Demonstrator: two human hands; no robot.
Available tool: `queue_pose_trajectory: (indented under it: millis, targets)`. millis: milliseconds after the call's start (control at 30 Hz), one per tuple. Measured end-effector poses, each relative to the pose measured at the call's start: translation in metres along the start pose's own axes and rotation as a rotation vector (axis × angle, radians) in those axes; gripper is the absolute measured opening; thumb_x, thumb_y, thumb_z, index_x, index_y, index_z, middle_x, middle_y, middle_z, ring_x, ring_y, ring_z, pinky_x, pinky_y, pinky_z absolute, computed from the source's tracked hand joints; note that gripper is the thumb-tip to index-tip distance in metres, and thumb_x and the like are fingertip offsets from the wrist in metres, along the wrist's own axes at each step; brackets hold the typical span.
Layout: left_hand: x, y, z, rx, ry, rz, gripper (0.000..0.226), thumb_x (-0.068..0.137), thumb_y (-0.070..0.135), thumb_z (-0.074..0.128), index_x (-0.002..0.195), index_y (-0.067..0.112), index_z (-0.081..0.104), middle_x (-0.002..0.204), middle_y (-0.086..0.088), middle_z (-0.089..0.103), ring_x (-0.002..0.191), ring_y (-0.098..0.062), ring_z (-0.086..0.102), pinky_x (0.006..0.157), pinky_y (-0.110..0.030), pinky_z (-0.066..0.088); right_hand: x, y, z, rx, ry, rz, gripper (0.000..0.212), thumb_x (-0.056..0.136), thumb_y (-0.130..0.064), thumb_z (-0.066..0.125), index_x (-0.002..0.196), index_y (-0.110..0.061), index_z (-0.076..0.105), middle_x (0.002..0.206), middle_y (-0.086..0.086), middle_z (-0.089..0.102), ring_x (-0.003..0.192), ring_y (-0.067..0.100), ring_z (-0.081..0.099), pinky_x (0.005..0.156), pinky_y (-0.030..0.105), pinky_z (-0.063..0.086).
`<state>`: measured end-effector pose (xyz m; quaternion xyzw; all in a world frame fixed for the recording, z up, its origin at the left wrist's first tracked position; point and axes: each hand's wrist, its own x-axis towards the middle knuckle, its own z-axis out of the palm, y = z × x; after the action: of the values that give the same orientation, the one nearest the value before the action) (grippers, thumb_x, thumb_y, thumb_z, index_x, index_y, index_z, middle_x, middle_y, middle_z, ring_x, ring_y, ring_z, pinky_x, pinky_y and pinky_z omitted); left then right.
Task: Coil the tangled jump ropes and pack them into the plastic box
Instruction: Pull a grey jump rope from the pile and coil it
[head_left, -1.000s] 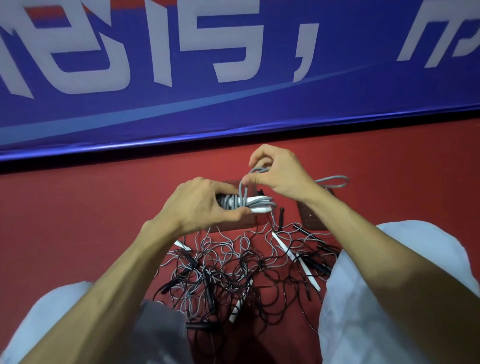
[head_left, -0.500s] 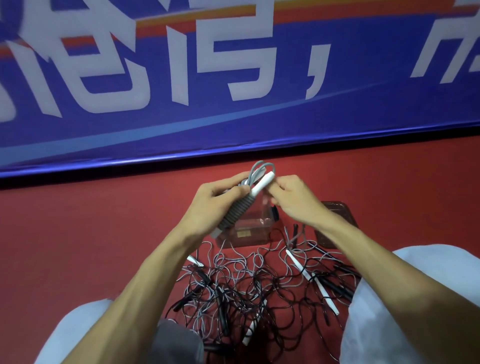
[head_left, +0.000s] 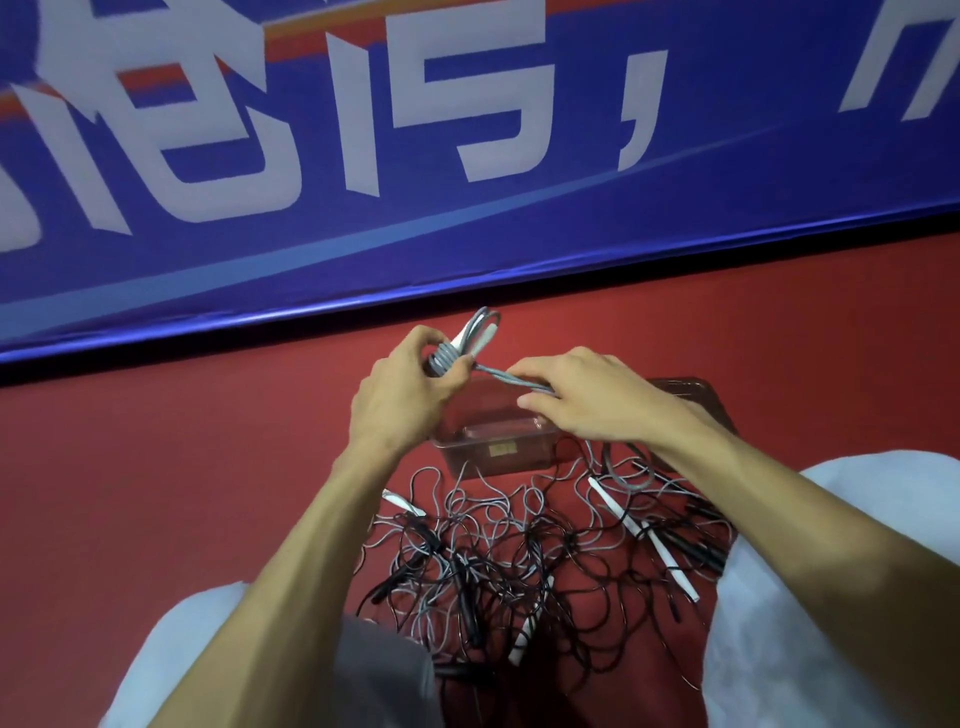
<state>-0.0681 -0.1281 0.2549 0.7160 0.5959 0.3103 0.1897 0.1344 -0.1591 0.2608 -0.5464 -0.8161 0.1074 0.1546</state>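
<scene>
the coiling step is judged to be in hand: a grey jump rope (head_left: 445, 358), wound into a tight bundle about its white handles (head_left: 487, 333), is gripped in the left hand (head_left: 400, 400) at about 11 o'clock of the plastic box (head_left: 496, 452), while its free tail is led out toward 4 o'clock and is pinched between the thumb and fingers of the right hand (head_left: 592, 405). both hands are thus closed on the one rope, which is held above the box. the box is seen on the red floor (head_left: 156, 493), and nothing can plainly be made out inside it. at 6 o'clock of the box a tangled pile (head_left: 519, 561) of black and grey ropes is spread out, touched by neither hand. the next move is judged to call for the tail to be wrapped round or tucked under the bundle so that it is locked, with tension kept so that no turn is sprung loose; only then could the bundle be lowered into the box
</scene>
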Motion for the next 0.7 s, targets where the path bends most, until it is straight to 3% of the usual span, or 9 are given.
queue_pose_trajectory:
  millis: [100,200,267,367,467,533,600,700]
  targets:
    - [0.002,-0.006,0.001,0.189,-0.026,0.032,0.033,0.086,0.062,0.059,0.108,0.040,0.045,0.087,0.000,0.069,0.072,-0.031,0.067,0.069,-0.041,0.056,-0.002,-0.001,-0.003,-0.012,0.013,-0.056,0.019,0.098,-0.027,0.054,0.114,-0.024,0.063,0.085,-0.006,0.069,0.083,0.017,0.065,0.078,0.038,0.053]
    - [-0.002,0.000,0.005,0.336,-0.128,0.079,0.039,0.089,0.051,0.062,0.117,0.030,0.044,0.088,0.000,0.060,0.074,-0.030,0.059,0.064,-0.035,0.041,-0.005,0.002,-0.005,-0.114,0.069,-0.190,0.016,0.097,-0.023,0.055,0.109,-0.019,0.066,0.096,-0.001,0.068,0.090,0.022,0.063,0.080,0.039,0.052]
    - [-0.005,0.005,0.009,0.406,-0.207,0.134,0.039,0.090,0.046,0.064,0.118,0.028,0.043,0.091,-0.001,0.060,0.074,-0.029,0.055,0.063,-0.034,0.037,-0.007,0.003,-0.007,-0.158,0.133,-0.279,0.020,0.096,-0.019,0.058,0.113,-0.021,0.068,0.097,-0.001,0.069,0.092,0.022,0.064,0.071,0.034,0.049]
    - [-0.009,0.010,0.014,0.484,-0.269,0.241,0.035,0.088,0.044,0.065,0.118,0.035,0.051,0.099,0.000,0.067,0.082,-0.027,0.059,0.063,-0.033,0.037,-0.008,0.004,-0.006,-0.204,0.241,-0.383,0.025,0.083,-0.003,0.069,0.102,-0.019,0.074,0.086,-0.001,0.071,0.083,0.025,0.065,0.055,0.027,0.038]
    - [-0.012,0.018,0.010,0.525,-0.348,0.295,0.028,0.084,0.044,0.066,0.109,0.038,0.057,0.084,0.005,0.061,0.078,-0.024,0.056,0.063,-0.031,0.037,-0.007,0.005,-0.006,-0.196,0.317,-0.427,0.030,0.071,0.005,0.074,0.092,-0.016,0.075,0.078,-0.002,0.070,0.075,0.023,0.063,0.050,0.025,0.031]
    - [-0.015,0.022,0.006,0.548,-0.403,0.342,0.031,0.079,0.055,0.068,0.105,0.040,0.059,0.077,0.010,0.056,0.078,-0.022,0.058,0.063,-0.031,0.038,-0.008,0.001,-0.009,-0.139,0.356,-0.446,0.021,0.074,-0.001,0.074,0.088,-0.016,0.074,0.077,-0.003,0.069,0.073,0.020,0.062,0.045,0.029,0.039]
    - [-0.019,0.026,0.005,0.546,-0.453,0.365,0.038,0.071,0.076,0.062,0.089,0.043,0.057,0.066,0.014,0.053,0.066,-0.013,0.056,0.059,-0.030,0.037,-0.007,-0.002,-0.010,-0.055,0.411,-0.446,0.009,0.076,-0.015,0.075,0.085,-0.015,0.072,0.080,-0.004,0.067,0.072,0.017,0.062,0.049,0.035,0.048]
    - [-0.025,0.032,0.008,0.559,-0.460,0.386,0.041,0.065,0.087,0.045,0.067,0.046,0.046,0.053,0.010,0.047,0.051,-0.004,0.044,0.054,-0.030,0.034,-0.006,0.002,-0.009,0.006,0.459,-0.331,0.021,0.069,-0.036,0.080,0.078,-0.018,0.071,0.081,-0.008,0.064,0.067,0.015,0.059,0.053,0.035,0.049]
